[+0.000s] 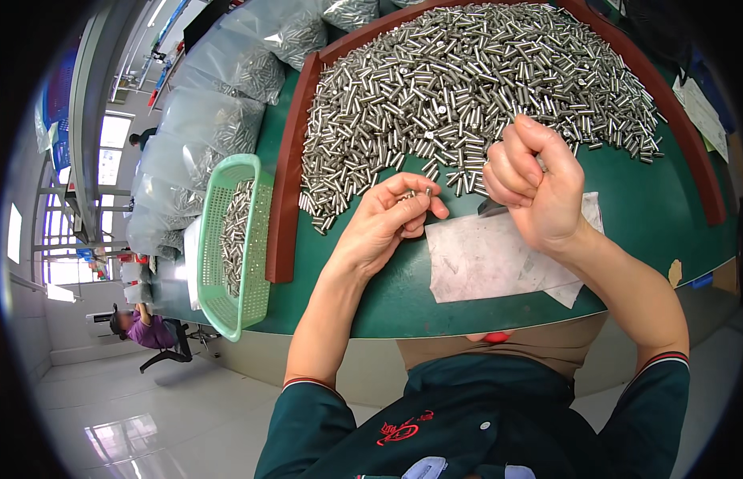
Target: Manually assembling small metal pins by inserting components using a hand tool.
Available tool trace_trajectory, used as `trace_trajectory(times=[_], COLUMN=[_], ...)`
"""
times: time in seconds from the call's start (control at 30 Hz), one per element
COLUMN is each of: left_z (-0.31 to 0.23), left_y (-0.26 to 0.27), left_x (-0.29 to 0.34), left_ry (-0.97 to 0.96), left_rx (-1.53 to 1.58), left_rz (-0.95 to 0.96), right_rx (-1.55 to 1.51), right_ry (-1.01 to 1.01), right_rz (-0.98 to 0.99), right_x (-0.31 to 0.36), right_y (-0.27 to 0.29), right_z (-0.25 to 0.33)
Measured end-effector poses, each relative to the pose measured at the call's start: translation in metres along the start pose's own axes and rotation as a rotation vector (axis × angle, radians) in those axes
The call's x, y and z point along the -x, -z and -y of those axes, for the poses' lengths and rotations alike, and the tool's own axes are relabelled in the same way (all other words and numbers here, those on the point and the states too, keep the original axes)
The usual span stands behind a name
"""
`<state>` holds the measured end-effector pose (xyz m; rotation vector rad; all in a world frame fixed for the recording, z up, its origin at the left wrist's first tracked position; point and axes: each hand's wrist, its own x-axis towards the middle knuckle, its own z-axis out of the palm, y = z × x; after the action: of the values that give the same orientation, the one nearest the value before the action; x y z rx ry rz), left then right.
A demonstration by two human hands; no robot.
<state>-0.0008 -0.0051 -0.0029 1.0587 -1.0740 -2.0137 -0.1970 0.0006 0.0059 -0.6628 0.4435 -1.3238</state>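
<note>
The left hand (385, 223) rests on the green bench (363, 295), pinching 1 or 2 small metal pins (415, 193) between thumb and fingertips, so their ends stick out where they can be looked over. The right hand (531, 180) is raised above the bench and clenched into a fist (whether it encloses more pins cannot be told). Just beyond both hands lies the big heap of metal pins (475, 88), kept from spilling by a red-brown raised rim (285, 176) along the bench edge. A sheet of white paper (483, 255) lies flat under the right hand, close to the person's body. To the left, past the rim, a green plastic basket (220, 279) holds more pins, and clear bags of pins (204, 112) are stacked behind it.
</note>
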Motion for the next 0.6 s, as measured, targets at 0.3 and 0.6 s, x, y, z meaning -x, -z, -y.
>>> trace_trajectory(times=[0.3, 0.6], left_z=[-0.006, 0.008], left_y=[-0.005, -0.007], left_x=[0.001, -0.014], left_ry=[-0.008, -0.425], left_rx=[0.234, -1.079], left_rz=[-0.041, -0.430], right_rx=[-0.029, -0.021], right_ry=[0.008, -0.006], right_rz=[-0.008, -0.014], right_x=[0.000, 0.001], right_y=[0.000, -0.001], right_z=[-0.001, -0.002])
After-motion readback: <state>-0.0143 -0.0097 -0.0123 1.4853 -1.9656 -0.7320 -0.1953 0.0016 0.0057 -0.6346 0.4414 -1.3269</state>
